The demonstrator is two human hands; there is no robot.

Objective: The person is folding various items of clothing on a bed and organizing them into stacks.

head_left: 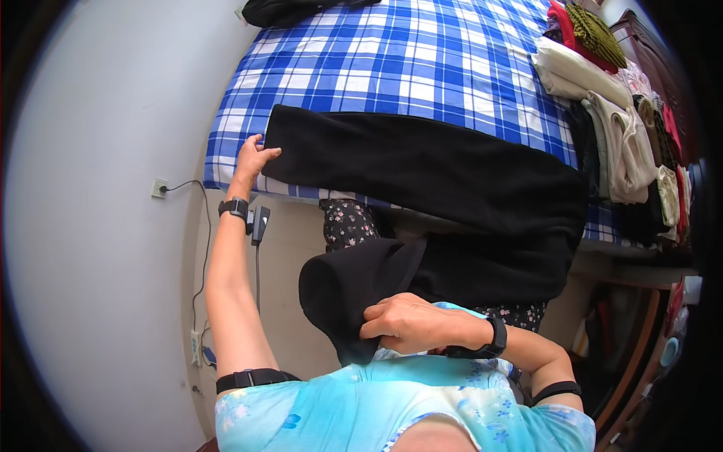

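A pair of black trousers (429, 161) lies partly across the bed's near edge, one leg stretched flat to the left. At the hem of that leg is my left hand (256, 157), thumb resting on the cloth's edge and fingers apart. The other trouser leg (361, 277) hangs off the bed in front of my body, its wide hem opening turned to the left. My right hand (404, 325) grips this leg's cloth near the hem. The folded-over waist end of the trousers is at the right, beside the clothes pile.
A blue-and-white checked sheet (395, 62) covers the bed. Folded clothes (621, 147) are stacked along its right side. Another black garment (305, 10) lies at the far left. A wall socket (160, 188) with a plugged-in cable is on the left wall, above a power strip (196, 347).
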